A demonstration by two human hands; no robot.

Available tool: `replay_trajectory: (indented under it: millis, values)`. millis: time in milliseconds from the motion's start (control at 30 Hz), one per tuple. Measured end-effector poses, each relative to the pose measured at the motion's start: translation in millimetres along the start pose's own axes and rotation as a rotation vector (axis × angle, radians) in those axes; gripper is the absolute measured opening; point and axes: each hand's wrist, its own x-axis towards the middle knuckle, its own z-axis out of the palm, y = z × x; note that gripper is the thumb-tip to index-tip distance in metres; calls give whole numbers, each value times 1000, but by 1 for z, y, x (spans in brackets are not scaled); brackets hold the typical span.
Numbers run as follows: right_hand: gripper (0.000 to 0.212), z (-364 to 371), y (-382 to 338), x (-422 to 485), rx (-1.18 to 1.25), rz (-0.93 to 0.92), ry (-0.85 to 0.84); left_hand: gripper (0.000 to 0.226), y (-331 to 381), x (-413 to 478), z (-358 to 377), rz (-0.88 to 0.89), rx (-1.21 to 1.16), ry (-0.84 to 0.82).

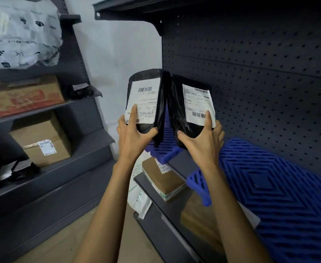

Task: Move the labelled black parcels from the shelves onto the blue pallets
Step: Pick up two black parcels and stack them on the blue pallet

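1. Two bare forearms reaching up from the bottom edge, side by side.
2. Left hand (pixel 132 133) clamped on the lower end of the left black parcel (pixel 146 100): thumb flat on its white label, fingers wrapped under the bottom.
3. Right hand (pixel 206 138) gripping the right black parcel (pixel 189 109) the same way, thumb pressed on the label beside a barcode, fingers behind.
4. Both parcels held upright in the air, touching along their inner edges, labels facing the camera.
5. Behind them, a dark pegboard panel (pixel 260 76) backing the right-hand shelving.
6. Near blue pallet (pixel 281 192) lying on the right-hand shelf, below and to the right of the parcels; top bare.
7. Far blue pallet (pixel 164 150) partly hidden behind the hands and parcels.
8. Brown flat package (pixel 162 178) on a lower shelf, under the gap between the pallets; a white mailer (pixel 139 202) hanging off that shelf's edge.
9. Left shelving: a grey printed bag (pixel 21 33) on top, a cardboard box with red print (pixel 24 95) below, then a labelled carton (pixel 42 139).
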Motion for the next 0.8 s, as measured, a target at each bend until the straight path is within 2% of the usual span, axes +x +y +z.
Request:
replay_trajectory:
  millis: [400, 633, 800]
  values:
    - [109, 105, -24, 55, -132, 334, 54, 92, -54, 154, 36, 201, 204, -325]
    - [110, 148, -28, 66, -383, 350, 36, 85, -90, 188, 56, 159, 246, -511]
    - [107, 161, -27, 69, -493, 348, 84, 84, -99, 198, 66, 209, 256, -558]
